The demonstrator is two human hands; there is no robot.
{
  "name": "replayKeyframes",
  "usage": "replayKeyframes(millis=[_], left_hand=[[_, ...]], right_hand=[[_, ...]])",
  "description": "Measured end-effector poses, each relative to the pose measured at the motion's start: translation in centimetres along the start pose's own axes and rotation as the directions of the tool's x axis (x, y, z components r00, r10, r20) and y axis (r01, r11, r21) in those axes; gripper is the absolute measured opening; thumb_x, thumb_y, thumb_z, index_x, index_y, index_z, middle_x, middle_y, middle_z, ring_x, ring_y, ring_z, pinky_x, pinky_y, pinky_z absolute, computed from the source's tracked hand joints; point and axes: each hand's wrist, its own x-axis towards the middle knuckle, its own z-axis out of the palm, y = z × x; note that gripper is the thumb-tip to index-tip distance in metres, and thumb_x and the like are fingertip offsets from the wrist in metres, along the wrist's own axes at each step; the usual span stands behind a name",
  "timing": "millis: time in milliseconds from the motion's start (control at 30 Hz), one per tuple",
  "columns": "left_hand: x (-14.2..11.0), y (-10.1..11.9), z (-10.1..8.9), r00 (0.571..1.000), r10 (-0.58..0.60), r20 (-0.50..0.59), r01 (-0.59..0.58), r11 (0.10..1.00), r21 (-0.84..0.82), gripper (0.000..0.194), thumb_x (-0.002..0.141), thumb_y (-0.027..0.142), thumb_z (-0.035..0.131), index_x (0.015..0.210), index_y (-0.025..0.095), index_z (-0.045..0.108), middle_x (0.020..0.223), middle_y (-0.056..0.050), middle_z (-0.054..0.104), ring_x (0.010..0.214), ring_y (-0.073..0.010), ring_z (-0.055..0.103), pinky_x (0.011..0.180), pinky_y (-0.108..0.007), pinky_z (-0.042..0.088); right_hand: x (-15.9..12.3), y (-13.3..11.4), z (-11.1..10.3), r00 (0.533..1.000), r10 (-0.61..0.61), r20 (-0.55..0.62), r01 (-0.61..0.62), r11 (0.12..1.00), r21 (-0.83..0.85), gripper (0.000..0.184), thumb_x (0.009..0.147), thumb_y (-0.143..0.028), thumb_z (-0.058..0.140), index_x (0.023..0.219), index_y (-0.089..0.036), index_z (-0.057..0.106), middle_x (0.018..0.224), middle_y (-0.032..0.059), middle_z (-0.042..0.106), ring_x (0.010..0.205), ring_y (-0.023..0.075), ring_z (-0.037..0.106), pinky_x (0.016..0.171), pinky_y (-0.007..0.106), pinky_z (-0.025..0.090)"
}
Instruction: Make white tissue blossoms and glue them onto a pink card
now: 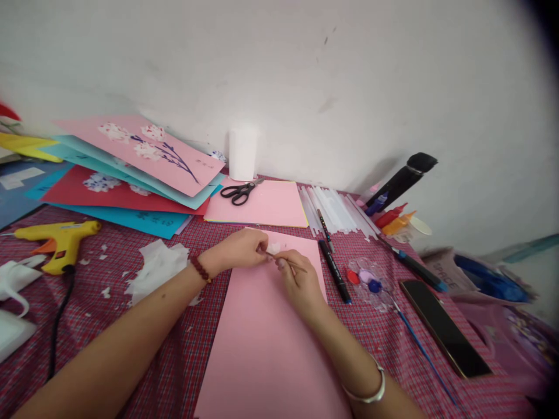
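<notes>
A pink sheet of paper [266,349] lies lengthwise in front of me, and both my hands are over its far part. My right hand [303,288] pinches a thin brown stick [294,266], whose far end runs to the fingertips of my left hand [240,253]. The fingers of my left hand are closed at that end; what they pinch is too small to make out. Just behind the fingertips, a small white tuft [274,248] rests on the pink sheet. Left of the sheet is a crumpled pile of white tissue paper [157,267].
Finished flower cards [174,169] are stacked at back left, above a yellow glue gun [65,241]. Black scissors [240,191] lie on more pink paper [275,203]. To the right are glue sticks [336,209], a black marker [334,272], a paint palette [367,280] and a phone [443,326].
</notes>
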Motion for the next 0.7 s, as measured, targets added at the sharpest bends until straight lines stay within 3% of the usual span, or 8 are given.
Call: replayKeyframes(millis=[200, 400, 567, 633, 700], left_hand=[[0.3, -0.6, 0.8, 0.996, -0.071, -0.051, 0.074, 0.996, 0.044, 0.012, 0.072, 0.022, 0.051, 0.063, 0.017, 0.058, 0.063, -0.001, 0.06, 0.057, -0.0122, 0.05, 0.051, -0.023, 0.028], [0.8, -1.5, 1.4, 0.99, -0.129, -0.048, 0.124, 0.988, -0.094, 0.011, 0.069, 0.019, 0.047, 0.063, 0.016, 0.056, 0.062, 0.0, 0.059, 0.056, -0.0111, 0.049, 0.049, -0.022, 0.029], [0.4, -1.5, 0.2, 0.989, -0.118, 0.094, 0.14, 0.949, -0.284, 0.013, 0.071, 0.022, 0.047, 0.069, 0.014, 0.057, 0.061, 0.002, 0.054, 0.056, -0.0103, 0.047, 0.049, -0.02, 0.032], [0.1, -1.1, -0.3, 0.985, -0.08, 0.152, 0.125, 0.943, -0.31, 0.012, 0.07, 0.023, 0.05, 0.072, 0.014, 0.057, 0.063, 0.002, 0.054, 0.057, -0.0102, 0.048, 0.051, -0.02, 0.033], [-0.1, -0.6, -0.7, 0.988, -0.051, 0.143, 0.092, 0.952, -0.294, 0.013, 0.068, 0.023, 0.054, 0.078, 0.015, 0.057, 0.067, 0.002, 0.056, 0.06, -0.0104, 0.049, 0.052, -0.02, 0.035]], right_hand=[[0.1, 0.5, 0.0, 0.996, 0.086, 0.012, -0.087, 0.983, 0.161, 0.021, 0.092, -0.026, 0.042, 0.098, -0.021, 0.061, 0.093, 0.0053, 0.065, 0.085, 0.018, 0.06, 0.074, 0.03, 0.047], [0.1, 1.1, -0.3, 0.99, 0.142, 0.001, -0.137, 0.953, 0.271, 0.024, 0.093, -0.034, 0.039, 0.098, -0.02, 0.059, 0.084, 0.0045, 0.064, 0.075, 0.0166, 0.061, 0.068, 0.029, 0.048], [0.3, 1.6, -0.1, 0.98, 0.196, -0.022, -0.175, 0.913, 0.368, 0.025, 0.093, -0.035, 0.039, 0.093, -0.019, 0.058, 0.082, 0.0042, 0.063, 0.069, 0.0149, 0.06, 0.064, 0.028, 0.049], [0.4, 1.6, 0.0, 0.979, 0.202, -0.034, -0.175, 0.91, 0.377, 0.025, 0.093, -0.035, 0.039, 0.093, -0.019, 0.058, 0.08, 0.0039, 0.063, 0.068, 0.0146, 0.06, 0.063, 0.027, 0.049], [0.5, 1.5, 0.1, 0.979, 0.198, -0.04, -0.171, 0.916, 0.362, 0.024, 0.093, -0.034, 0.039, 0.093, -0.019, 0.058, 0.078, 0.0033, 0.062, 0.068, 0.0146, 0.059, 0.063, 0.027, 0.048]])
